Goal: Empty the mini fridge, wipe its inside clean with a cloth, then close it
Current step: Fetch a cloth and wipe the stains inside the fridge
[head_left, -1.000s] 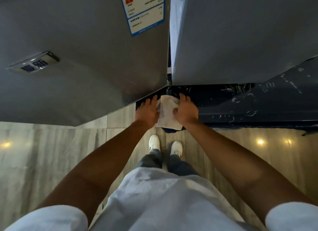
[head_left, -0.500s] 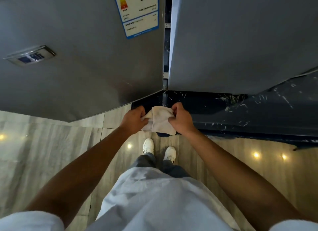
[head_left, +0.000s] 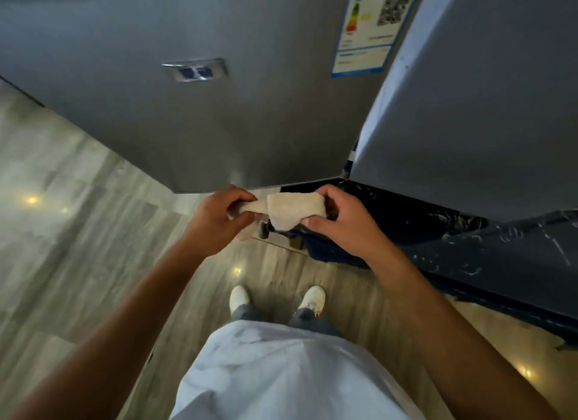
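A beige cloth is stretched between my two hands in front of my body, folded into a short band. My left hand pinches its left end and my right hand pinches its right end. Directly ahead rises a grey fridge: its left door carries a small display panel and an energy label, and its right door meets the left one at a narrow seam. Both doors look closed, so the inside is hidden.
A dark blue marbled counter or plinth runs along the right, below the right door. The floor is pale wood-look planks with light reflections. My white shoes stand just short of the fridge base.
The cloth has gone from a flat sheet held low at the fridge base to a folded band pulled between both hands. The view has swung left, shifting the fridge seam to the right.
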A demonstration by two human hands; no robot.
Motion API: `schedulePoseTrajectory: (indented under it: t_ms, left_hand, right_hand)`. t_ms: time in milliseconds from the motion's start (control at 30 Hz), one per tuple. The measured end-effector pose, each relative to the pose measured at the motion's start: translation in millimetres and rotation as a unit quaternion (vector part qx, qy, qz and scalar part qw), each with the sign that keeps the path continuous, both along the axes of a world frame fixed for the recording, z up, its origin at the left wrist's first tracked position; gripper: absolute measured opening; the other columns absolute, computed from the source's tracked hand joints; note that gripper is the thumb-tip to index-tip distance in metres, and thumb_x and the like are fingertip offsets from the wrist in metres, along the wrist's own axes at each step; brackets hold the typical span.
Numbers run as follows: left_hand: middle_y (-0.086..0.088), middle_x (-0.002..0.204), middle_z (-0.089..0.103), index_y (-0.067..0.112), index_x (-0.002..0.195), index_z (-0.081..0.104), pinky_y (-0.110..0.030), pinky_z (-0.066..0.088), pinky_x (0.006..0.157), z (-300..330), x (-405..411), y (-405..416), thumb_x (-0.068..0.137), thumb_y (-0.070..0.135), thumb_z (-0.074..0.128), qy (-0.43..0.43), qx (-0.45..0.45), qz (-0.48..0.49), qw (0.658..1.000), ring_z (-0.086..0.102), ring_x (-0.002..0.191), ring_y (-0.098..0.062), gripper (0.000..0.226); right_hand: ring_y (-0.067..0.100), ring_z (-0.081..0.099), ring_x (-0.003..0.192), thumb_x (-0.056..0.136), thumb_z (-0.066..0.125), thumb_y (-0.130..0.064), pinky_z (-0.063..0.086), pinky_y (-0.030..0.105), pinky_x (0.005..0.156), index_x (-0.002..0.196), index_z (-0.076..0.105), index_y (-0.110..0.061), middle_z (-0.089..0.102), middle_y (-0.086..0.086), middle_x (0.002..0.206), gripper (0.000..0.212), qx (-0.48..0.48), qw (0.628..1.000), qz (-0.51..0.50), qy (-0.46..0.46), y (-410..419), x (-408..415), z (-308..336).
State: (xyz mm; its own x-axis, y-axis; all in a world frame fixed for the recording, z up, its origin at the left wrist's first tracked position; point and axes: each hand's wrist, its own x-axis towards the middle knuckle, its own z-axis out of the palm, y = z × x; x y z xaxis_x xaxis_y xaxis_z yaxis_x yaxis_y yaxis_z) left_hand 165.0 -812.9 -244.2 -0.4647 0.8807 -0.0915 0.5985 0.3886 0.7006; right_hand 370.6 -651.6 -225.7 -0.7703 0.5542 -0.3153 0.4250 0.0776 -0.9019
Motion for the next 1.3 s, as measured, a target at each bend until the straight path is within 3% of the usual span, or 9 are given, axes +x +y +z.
schedulePoseTrajectory:
  t_ms: [100,200,333,500,600,667,733,900,1300]
  left_hand:
    - [0.013,0.089,0.068,0.043,0.091,0.058,-0.027,0.051,0.072,22,-15,-35,0.077,0.043,0.066,-0.048,0.071,0.050,0.995,0.063,0.078,-0.010,0.016]
    - [0.018,0.086,0.067,0.038,0.089,0.058,-0.016,0.046,0.066,42,-38,-75,0.079,0.029,0.074,-0.059,0.124,0.077,0.988,0.059,0.071,0.000,0.021]
    - [0.009,0.090,0.067,0.034,0.090,0.060,-0.013,0.045,0.066,61,-77,-140,0.079,0.021,0.074,-0.060,0.149,0.075,0.984,0.060,0.071,0.000,0.022]
    - [0.009,0.090,0.069,0.032,0.092,0.065,-0.018,0.050,0.066,67,-136,-231,0.079,0.024,0.072,-0.110,0.153,0.101,0.977,0.064,0.075,-0.004,0.017]
    - [0.013,0.087,0.071,0.041,0.092,0.070,-0.018,0.050,0.068,70,-170,-285,0.072,0.035,0.074,-0.179,0.170,0.135,0.960,0.065,0.077,-0.002,0.021]
    - [0.012,0.084,0.070,0.036,0.093,0.070,-0.018,0.050,0.066,75,-188,-315,0.072,0.032,0.075,-0.204,0.190,0.154,0.948,0.063,0.075,-0.002,0.022]
    - [0.013,0.081,0.067,0.025,0.095,0.068,-0.016,0.048,0.063,80,-205,-335,0.076,0.021,0.074,-0.213,0.199,0.160,0.943,0.060,0.072,-0.001,0.020]
    - [0.012,0.084,0.066,0.029,0.093,0.069,-0.017,0.047,0.067,85,-254,-374,0.073,0.027,0.066,-0.252,0.235,0.193,0.919,0.059,0.079,-0.005,0.020]
    - [0.003,0.083,0.072,0.020,0.096,0.073,-0.025,0.053,0.066,96,-430,-332,0.082,0.035,0.074,-0.132,0.246,0.240,0.930,0.065,0.075,-0.008,0.021]
  right_hand:
    - [0.014,0.071,0.093,0.084,0.079,-0.018,0.060,0.028,0.078,0.101,0.063,-0.022,0.073,0.001,0.098,0.024,-0.054,0.997,0.021,0.050,-25,-22,24]
    - [0.014,0.072,0.091,0.087,0.076,-0.015,0.061,0.032,0.078,0.106,0.062,-0.017,0.074,0.004,0.098,0.023,-0.081,0.993,0.030,0.082,-60,-52,42]
    - [0.015,0.071,0.101,0.088,0.070,0.002,0.060,0.033,0.085,0.132,0.056,-0.025,0.074,0.004,0.108,0.054,-0.078,0.990,0.066,0.096,-111,-98,56]
    - [0.000,0.065,0.095,0.089,0.049,0.012,0.051,0.017,0.081,0.113,0.068,-0.012,0.072,-0.006,0.099,0.039,-0.036,0.993,0.061,0.099,-201,-179,69]
    - [-0.001,0.060,0.078,0.087,0.046,0.003,0.047,0.016,0.073,0.110,0.067,-0.006,0.067,-0.006,0.082,0.031,-0.112,0.989,0.046,0.085,-250,-224,73]
    - [0.013,0.062,0.090,0.083,0.049,-0.014,0.047,0.030,0.082,0.107,0.069,-0.011,0.068,0.003,0.093,0.031,-0.186,0.978,0.054,0.083,-274,-253,75]
    - [0.015,0.063,0.093,0.090,0.052,-0.026,0.050,0.030,0.082,0.107,0.069,-0.011,0.068,0.006,0.097,0.028,-0.216,0.970,0.065,0.089,-295,-279,78]
    - [-0.005,0.065,0.077,0.099,0.058,-0.012,0.052,0.012,0.065,0.110,0.065,-0.009,0.069,-0.005,0.090,0.014,-0.078,0.984,0.120,0.107,-326,-335,84]
    - [0.010,0.071,0.095,0.093,0.067,-0.007,0.054,0.016,0.077,0.109,0.071,-0.013,0.075,-0.002,0.101,0.017,-0.002,0.970,0.102,0.221,-280,-510,79]
